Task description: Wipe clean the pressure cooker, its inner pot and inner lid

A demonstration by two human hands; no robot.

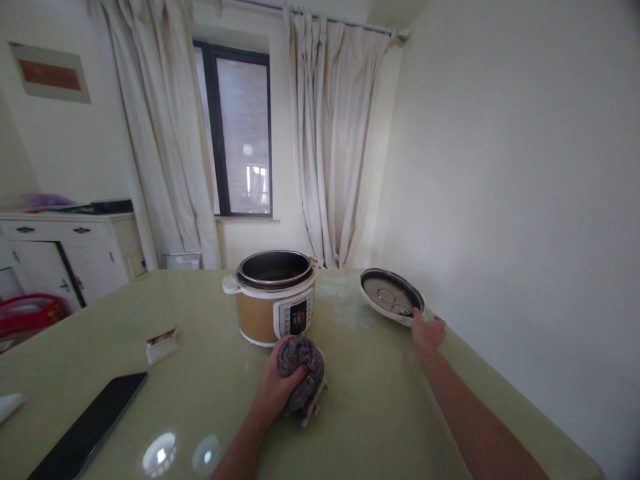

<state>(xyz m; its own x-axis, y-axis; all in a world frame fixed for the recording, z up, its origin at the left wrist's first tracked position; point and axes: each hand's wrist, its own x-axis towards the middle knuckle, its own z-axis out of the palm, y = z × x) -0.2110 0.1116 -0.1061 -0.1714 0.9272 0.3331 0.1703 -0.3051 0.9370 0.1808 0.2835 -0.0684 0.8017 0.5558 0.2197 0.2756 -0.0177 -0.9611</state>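
Observation:
My left hand (pixel 283 380) is closed round a bunched grey cloth (pixel 303 367), in front of the pressure cooker. The gold and white electric pressure cooker (pixel 257 317) stands without its lid, its dark inner pot (pixel 275 267) showing at the top. To the right, my right hand (pixel 427 330) grips the near edge of the cooker lid (pixel 387 293), which lies with its inner side up, somewhat tilted. The fingers under the lid's rim are hidden.
A black tablet-like slab (pixel 93 427) and a small clear packet (pixel 161 345) lie on the left of the pale green table (pixel 200 313). The wall (pixel 540 233) runs close along the right table edge. A white cabinet (pixel 90 247) and red basin (pixel 37 310) are beyond the left edge.

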